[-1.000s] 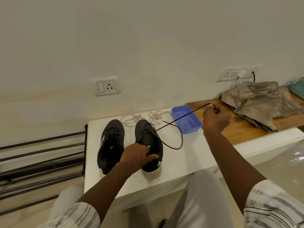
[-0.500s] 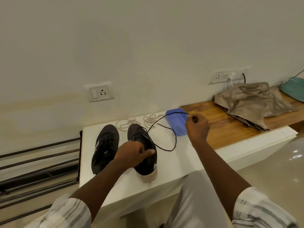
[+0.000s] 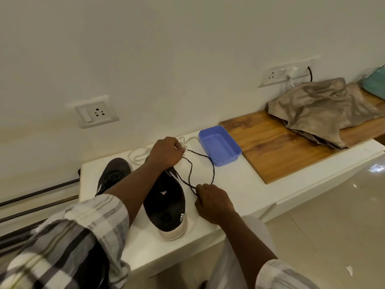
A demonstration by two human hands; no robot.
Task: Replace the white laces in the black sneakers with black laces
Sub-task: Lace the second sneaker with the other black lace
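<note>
Low white ledge (image 3: pixel 239 184) against a plain pale wall (image 3: pixel 187 49); glossy tiled floor (image 3: pixel 333 226) below, to the right. Wooden board (image 3: pixel 270 147) flat on the ledge's right stretch. One socket (image 3: pixel 96 112) on the wall above the left end, a second socket (image 3: pixel 283 73) farther right with a plug in it. Dark rods (image 3: pixel 37 191) beyond the ledge's left end.

Sneaker (image 3: pixel 164 205) upright on its sole mid-ledge, long axis from the near edge toward the wall, white-soled heel nearest the camera, toe pointing away and hidden under the left hand (image 3: pixel 166 153). Other sneaker (image 3: pixel 113 174) just left of it, roughly parallel, rear half covered by the left forearm (image 3: pixel 133 184).

Left hand over the toe end, fingers curled, pinching the black lace (image 3: pixel 213 174). Right hand (image 3: pixel 212 202) just right of the sneaker's middle, fisted round the same lace. Lace slack between them: one strand fairly direct, another bowed out rightward, close by the near corner of the blue tray (image 3: pixel 218 146); touching or not, cannot tell. Which eyelets threaded, cannot tell either, with the hand in the way.

White laces (image 3: pixel 135 158) loose behind the sneakers by the wall, partly masked by the left hand. Crumpled brown cloth (image 3: pixel 325 109) on the board's far right.
</note>
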